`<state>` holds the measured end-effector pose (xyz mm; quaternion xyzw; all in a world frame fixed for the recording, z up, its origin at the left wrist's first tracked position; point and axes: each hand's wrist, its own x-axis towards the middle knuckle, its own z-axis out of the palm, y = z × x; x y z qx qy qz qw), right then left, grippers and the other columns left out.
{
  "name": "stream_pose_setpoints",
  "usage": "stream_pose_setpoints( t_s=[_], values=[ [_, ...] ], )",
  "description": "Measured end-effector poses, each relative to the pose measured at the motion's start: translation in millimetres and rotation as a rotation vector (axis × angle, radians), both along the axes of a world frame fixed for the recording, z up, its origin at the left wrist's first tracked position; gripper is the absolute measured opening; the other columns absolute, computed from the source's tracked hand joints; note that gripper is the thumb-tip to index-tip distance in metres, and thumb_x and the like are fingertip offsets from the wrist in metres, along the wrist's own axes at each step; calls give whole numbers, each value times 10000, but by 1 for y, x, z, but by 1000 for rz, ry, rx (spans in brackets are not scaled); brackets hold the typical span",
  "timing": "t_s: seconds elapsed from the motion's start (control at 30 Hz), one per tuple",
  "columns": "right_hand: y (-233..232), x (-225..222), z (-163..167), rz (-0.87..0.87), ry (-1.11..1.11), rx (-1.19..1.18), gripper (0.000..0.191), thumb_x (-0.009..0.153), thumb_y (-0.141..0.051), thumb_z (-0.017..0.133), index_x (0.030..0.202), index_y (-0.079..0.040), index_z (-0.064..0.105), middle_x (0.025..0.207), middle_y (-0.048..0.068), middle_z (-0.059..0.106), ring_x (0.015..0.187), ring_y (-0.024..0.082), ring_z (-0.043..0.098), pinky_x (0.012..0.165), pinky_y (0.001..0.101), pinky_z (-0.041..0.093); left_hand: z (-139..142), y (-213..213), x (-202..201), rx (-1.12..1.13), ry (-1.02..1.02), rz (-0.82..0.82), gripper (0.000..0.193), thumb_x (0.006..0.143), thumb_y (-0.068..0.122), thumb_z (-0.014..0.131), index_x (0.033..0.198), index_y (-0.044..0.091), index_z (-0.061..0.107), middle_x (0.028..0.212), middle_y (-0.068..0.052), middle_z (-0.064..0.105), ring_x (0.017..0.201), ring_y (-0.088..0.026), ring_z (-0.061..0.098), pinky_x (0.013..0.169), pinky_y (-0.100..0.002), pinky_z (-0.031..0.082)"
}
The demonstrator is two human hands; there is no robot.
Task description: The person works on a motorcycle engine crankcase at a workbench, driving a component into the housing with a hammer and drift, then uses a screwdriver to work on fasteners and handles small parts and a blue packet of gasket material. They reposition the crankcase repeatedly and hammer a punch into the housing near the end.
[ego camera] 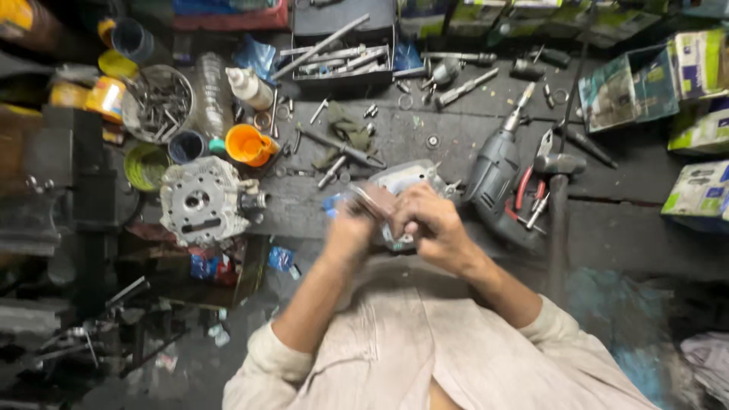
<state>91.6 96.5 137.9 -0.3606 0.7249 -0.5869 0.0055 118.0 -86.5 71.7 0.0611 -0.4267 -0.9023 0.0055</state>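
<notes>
My left hand and my right hand are together over the dark workbench, both wrapped around a small grey metal engine part. My left hand is blurred with motion and also grips a thin metal tool with a blue bit at its end. Most of the metal part is hidden behind my fingers; its pale top edge shows above them.
A grey cylinder head lies left of my hands. An electric drill, red-handled pliers and a hammer lie right. An orange cup, a tin of bolts, a tool tray and cardboard boxes stand behind.
</notes>
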Motion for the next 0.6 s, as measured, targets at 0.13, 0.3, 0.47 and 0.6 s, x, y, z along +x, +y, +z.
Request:
stream_pose_setpoints(
  t_s=[0.13, 0.3, 0.47, 0.6],
  values=[
    [6, -6, 0, 52, 94, 7, 92, 911, -71, 685, 838, -93, 633, 828, 32, 631, 852, 231, 635, 875, 395, 459, 13, 3, -4, 237, 84, 3, 236, 921, -93, 670, 936, 113, 557, 906, -17, 592, 919, -157, 564, 932, -324, 494],
    [16, 5, -21, -13, 38, -115, 99, 932, -81, 640, 839, -92, 606, 839, 49, 623, 836, 242, 608, 833, 386, 484, 0, 25, 4, 210, -17, -135, 234, 830, -86, 675, 895, 105, 557, 886, -10, 568, 877, -159, 550, 801, -305, 474],
    [31, 15, -35, -76, -106, -138, 59, 908, -48, 647, 854, -64, 634, 838, 49, 640, 830, 221, 622, 811, 366, 498, -9, 32, -5, 90, -224, -36, 189, 894, -46, 718, 940, 60, 568, 916, -59, 608, 690, -147, 440, 557, -285, 352],
    [39, 14, -37, -129, -48, -133, 88, 901, 10, 647, 851, -60, 628, 829, 46, 648, 870, 241, 622, 863, 369, 487, 6, 45, -11, 263, -66, -231, 183, 968, 194, 736, 1000, 103, 580, 924, -17, 590, 861, -137, 563, 748, -292, 487]
  ],
)
